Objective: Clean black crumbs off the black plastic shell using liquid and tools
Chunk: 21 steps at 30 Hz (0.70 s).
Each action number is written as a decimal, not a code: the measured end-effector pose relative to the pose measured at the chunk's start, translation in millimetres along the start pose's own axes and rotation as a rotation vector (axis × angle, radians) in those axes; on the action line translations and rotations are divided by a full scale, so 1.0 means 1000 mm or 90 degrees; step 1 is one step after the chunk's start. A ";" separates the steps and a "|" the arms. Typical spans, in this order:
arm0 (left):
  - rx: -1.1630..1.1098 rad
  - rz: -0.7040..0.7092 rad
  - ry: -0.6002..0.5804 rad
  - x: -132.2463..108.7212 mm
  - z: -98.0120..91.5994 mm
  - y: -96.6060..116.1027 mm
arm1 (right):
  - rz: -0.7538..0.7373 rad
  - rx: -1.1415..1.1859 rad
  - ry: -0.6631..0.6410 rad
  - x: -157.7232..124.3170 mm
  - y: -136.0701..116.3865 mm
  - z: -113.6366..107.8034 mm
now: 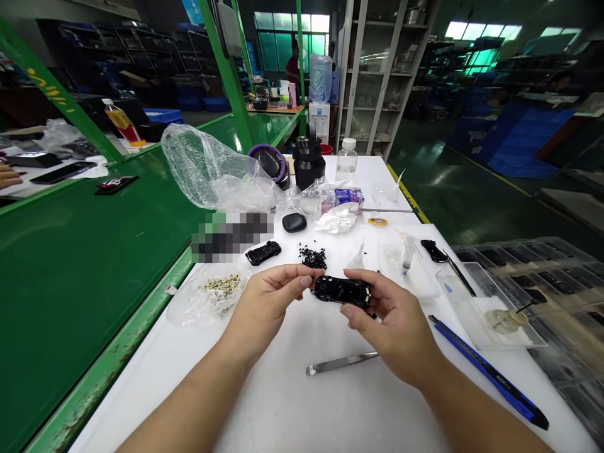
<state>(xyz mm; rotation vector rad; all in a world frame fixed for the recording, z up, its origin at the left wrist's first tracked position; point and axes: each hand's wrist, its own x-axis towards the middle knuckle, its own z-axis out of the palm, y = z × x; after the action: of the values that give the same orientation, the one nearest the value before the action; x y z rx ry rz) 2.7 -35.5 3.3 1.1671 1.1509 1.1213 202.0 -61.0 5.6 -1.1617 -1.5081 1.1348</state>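
Observation:
A black toy car chassis point(342, 290) is held level above the white table, with small pale metal bits at its right end. My right hand point(394, 321) grips that end between thumb and fingers. At the opposite end, the thumb and forefinger of my left hand point(268, 299) are pinched together against or just beside the chassis; what they hold is too small to make out. Just behind lies a pile of tiny black parts point(312, 257). Metal tweezers point(340, 363) rest on the table below my hands. Another black car chassis point(263, 253) lies to the left.
A plastic bag of brass-coloured pins point(221, 286) lies left. On the right are a blue utility knife point(491, 374), a clear tray point(486, 321) with a small jar, and a syringe point(408, 257). A black bottle point(309, 160) and tissue pack point(342, 198) stand behind. A green conveyor point(117, 251) borders the left.

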 end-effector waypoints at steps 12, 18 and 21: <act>0.117 0.005 0.030 0.003 -0.002 -0.001 | -0.074 -0.080 0.014 -0.001 0.004 -0.002; 0.673 0.137 0.180 0.018 -0.028 -0.009 | -0.135 -0.084 0.132 -0.004 0.001 -0.007; 0.776 0.150 0.123 0.023 -0.033 -0.014 | -0.143 -0.030 0.213 -0.002 -0.001 -0.010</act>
<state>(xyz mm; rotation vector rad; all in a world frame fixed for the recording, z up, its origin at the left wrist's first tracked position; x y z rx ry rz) -27.8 -11.1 -13.8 2.1728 1.9847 0.6358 211.9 -62.3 8.4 -1.1180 -1.3693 0.7170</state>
